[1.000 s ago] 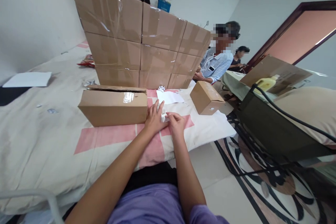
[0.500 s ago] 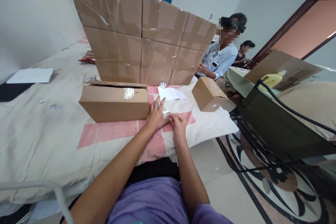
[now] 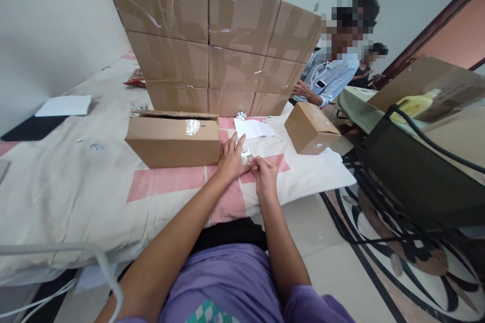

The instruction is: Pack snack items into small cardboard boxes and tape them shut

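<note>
My left hand [image 3: 229,158] curls round a small white object [image 3: 246,153] on the bed, its thumb side along the near edge. The object has a small grey patch; its exact kind is too small to make out. At that object's near right end, the fingertips of my right hand [image 3: 265,170] are pinched together, and what lies between them is hidden. A white paper sheet [image 3: 254,128] lies just beyond my hands, with a small crumpled white-and-dark bit [image 3: 241,115] at its far edge. Left of my left hand stands a cardboard box [image 3: 178,144] with its top slightly parted.
A wall of taped cardboard boxes [image 3: 235,68] rises at the back. A smaller box [image 3: 311,128] sits to the right near the bed edge. One person [image 3: 329,78] works beyond it, another farther back. A dark green folding chair [image 3: 413,171] stands on the right.
The view has shifted, so everything appears slightly to the right and higher. Both hands keep nearly the same pose at the white object.
</note>
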The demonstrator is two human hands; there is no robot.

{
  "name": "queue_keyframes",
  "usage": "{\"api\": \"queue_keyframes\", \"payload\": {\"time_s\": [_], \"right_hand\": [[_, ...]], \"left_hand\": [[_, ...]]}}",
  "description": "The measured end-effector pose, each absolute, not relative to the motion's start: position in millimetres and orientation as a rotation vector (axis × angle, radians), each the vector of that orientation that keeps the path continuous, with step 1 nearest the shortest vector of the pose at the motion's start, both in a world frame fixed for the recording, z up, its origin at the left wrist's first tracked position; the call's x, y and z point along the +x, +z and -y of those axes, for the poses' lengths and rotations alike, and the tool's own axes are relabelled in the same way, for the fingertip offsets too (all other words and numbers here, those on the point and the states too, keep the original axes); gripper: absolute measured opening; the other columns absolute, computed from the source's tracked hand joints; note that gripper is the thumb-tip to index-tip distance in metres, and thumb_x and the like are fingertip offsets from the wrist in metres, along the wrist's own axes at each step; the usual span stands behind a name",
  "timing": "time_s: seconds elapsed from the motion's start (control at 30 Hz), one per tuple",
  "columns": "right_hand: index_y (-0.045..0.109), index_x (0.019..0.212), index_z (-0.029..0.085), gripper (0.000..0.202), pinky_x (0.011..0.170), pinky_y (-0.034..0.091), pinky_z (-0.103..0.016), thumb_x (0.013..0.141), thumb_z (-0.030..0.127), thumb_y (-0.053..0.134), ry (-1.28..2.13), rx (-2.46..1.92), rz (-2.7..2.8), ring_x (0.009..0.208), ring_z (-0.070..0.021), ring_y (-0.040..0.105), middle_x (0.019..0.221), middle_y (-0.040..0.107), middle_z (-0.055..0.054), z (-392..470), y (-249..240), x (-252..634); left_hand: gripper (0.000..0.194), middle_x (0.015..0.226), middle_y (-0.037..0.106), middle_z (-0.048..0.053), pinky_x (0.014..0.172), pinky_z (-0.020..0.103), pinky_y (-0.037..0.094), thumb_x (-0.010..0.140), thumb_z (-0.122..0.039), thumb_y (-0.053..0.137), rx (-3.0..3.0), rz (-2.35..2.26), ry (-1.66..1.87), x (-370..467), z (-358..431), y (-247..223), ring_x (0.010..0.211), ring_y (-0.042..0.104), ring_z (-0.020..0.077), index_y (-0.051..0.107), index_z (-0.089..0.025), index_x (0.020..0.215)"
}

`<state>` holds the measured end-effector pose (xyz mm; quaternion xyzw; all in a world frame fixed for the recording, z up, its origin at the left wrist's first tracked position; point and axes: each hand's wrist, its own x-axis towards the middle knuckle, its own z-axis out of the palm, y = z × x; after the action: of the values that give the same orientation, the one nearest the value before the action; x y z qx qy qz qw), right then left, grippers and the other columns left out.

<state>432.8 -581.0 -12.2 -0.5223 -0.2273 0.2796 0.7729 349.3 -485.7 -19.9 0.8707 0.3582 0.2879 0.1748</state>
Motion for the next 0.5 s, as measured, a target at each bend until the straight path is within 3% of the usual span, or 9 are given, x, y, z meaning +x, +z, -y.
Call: {"api": "queue_keyframes", "payload": {"time_s": [0.13, 0.23, 0.5], "right_hand": [[0.054, 0.054, 0.021, 0.035, 0.054, 0.039, -0.027, 0.079, 0.041, 0.07, 0.536, -1.137, 0.476, 0.051, -0.01, 0.043, 0.052, 0.049, 0.004, 586.8, -11.9, 431.6], [0.045, 0.052, 0.023, 0.04, 0.052, 0.037, -0.028, 0.082, 0.04, 0.067, 0.474, -1.172, 0.456, 0.048, -0.0099, 0.04, 0.051, 0.045, 0.005, 592.1, -14.6, 432.6], [0.054, 0.073, 0.023, 0.019, 0.05, 0.036, -0.026, 0.082, 0.04, 0.059, 0.518, -1.159, 0.406, 0.05, -0.012, 0.047, 0.056, 0.049, 0.005, 592.7, -9.3, 435.9]], "left_hand": [[0.106, 0.171, 0.022, 0.017, 0.125, 0.059, 0.025, 0.077, -0.054, 0.078, 2.465, -1.004, 0.839, 349.6, 484.4, -22.5, 0.153, 0.029, 0.041, 0.026, -0.021, 0.163], [0.109, 0.171, 0.023, 0.016, 0.126, 0.058, 0.024, 0.073, -0.049, 0.082, 2.46, -1.002, 0.845, 349.7, 483.6, -23.3, 0.153, 0.029, 0.0409, 0.026, -0.022, 0.163], [0.106, 0.17, 0.025, 0.015, 0.126, 0.057, 0.025, 0.075, -0.046, 0.08, 2.45, -0.997, 0.847, 349.3, 484.7, -24.2, 0.153, 0.029, 0.04, 0.026, -0.023, 0.163]]}}
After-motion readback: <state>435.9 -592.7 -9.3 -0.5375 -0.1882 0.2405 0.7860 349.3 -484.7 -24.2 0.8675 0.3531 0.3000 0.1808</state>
